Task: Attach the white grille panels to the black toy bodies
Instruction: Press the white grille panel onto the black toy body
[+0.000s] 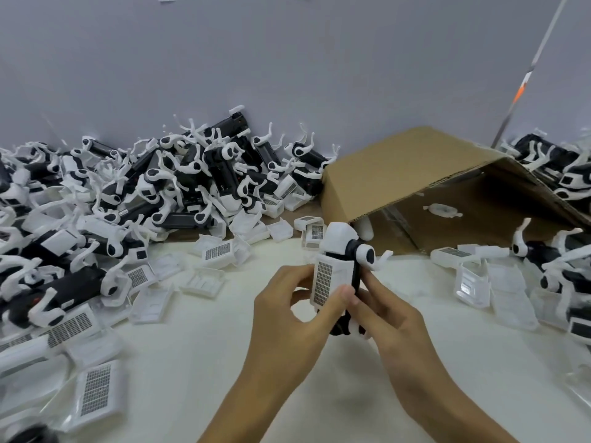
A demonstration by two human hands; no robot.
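Both my hands grip one piece: left hand (289, 310) pinches the white grille panel (331, 278), right hand (388, 310) holds the black toy body (355, 276); a tipped cardboard box (399, 177) crowds the bare tabletop (198, 362) ahead.

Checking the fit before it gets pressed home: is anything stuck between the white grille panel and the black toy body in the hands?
Nothing visible. The white grille panel lies against the black toy body, held by the left hand and right hand. The left thumb covers its lower edge, hiding the seam there.
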